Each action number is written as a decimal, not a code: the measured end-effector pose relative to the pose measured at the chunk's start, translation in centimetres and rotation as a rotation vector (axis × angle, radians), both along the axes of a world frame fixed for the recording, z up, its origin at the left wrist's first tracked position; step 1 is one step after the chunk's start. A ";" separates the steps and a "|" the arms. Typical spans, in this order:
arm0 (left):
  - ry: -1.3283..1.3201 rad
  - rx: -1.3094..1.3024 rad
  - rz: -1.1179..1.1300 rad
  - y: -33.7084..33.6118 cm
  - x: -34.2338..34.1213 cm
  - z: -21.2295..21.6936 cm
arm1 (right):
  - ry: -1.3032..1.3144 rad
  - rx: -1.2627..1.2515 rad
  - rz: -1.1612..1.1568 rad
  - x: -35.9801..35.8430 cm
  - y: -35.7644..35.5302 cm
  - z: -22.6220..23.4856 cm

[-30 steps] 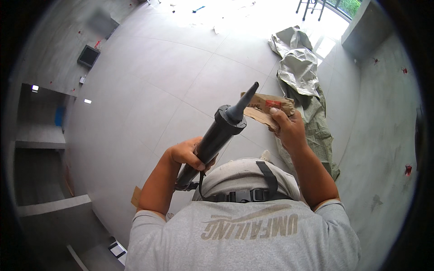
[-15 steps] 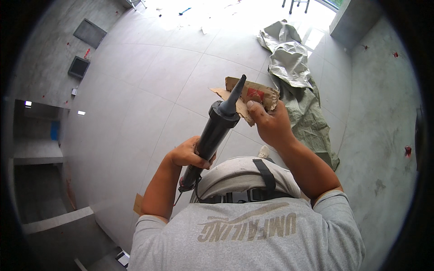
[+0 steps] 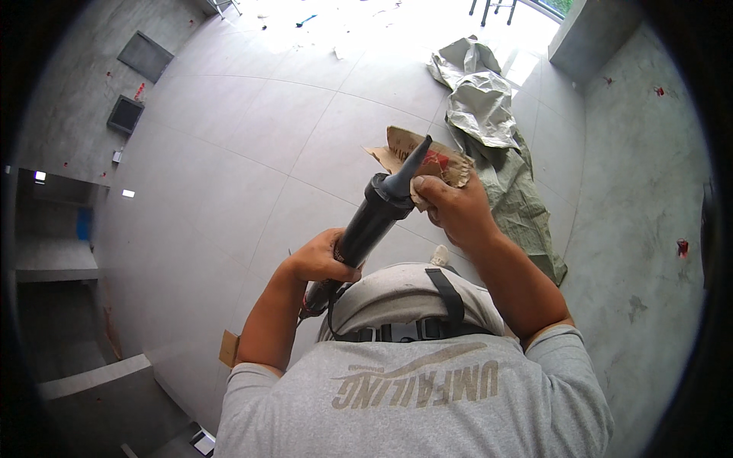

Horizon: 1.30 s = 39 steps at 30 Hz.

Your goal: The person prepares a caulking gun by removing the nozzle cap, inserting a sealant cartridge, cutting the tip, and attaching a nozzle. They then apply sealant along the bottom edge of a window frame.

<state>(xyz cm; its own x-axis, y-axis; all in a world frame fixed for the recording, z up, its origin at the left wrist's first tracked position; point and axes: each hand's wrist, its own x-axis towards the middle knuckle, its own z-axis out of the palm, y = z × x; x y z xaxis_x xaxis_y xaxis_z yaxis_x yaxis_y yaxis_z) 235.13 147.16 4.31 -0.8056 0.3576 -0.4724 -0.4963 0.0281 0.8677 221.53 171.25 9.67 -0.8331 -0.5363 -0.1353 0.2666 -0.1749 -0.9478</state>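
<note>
My left hand (image 3: 324, 256) is wrapped round the black barrel of a caulking gun (image 3: 366, 229), which slants up and to the right in front of me. Its grey tapered nozzle (image 3: 407, 172) ends in a dark tip. My right hand (image 3: 458, 204) grips a torn, creased piece of brown cardboard (image 3: 401, 141) with a red patch, thumb on the near side. The nozzle crosses in front of the cardboard, and the right thumb is close beside the nozzle's base. Whether the cardboard touches the nozzle I cannot tell.
Pale floor tiles (image 3: 229, 191) spread ahead. A crumpled grey-green sheet (image 3: 504, 175) lies along the right, near a concrete wall (image 3: 634, 206). On the left are concrete compartments (image 3: 57, 267). A small brown cardboard piece (image 3: 228, 347) shows by my left elbow. Scattered debris (image 3: 307, 20) lies far off.
The nozzle tip has shifted slightly right and down, across the cardboard. My right thumb has moved down and left, nearer the nozzle's base. Both hands keep their holds.
</note>
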 end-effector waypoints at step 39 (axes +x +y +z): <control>0.323 -0.675 0.278 4.2 2.2 -1.8 | -0.148 0.079 0.071 0.4 1.7 -1.3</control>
<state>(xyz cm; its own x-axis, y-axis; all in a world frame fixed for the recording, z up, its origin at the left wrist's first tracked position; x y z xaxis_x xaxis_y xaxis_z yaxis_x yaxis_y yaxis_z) 237.38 151.35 2.47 -0.9572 -0.1568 -0.2433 -0.2894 0.5110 0.8094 221.91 172.91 8.34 -0.7616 -0.5759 -0.2971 0.4128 -0.0777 -0.9075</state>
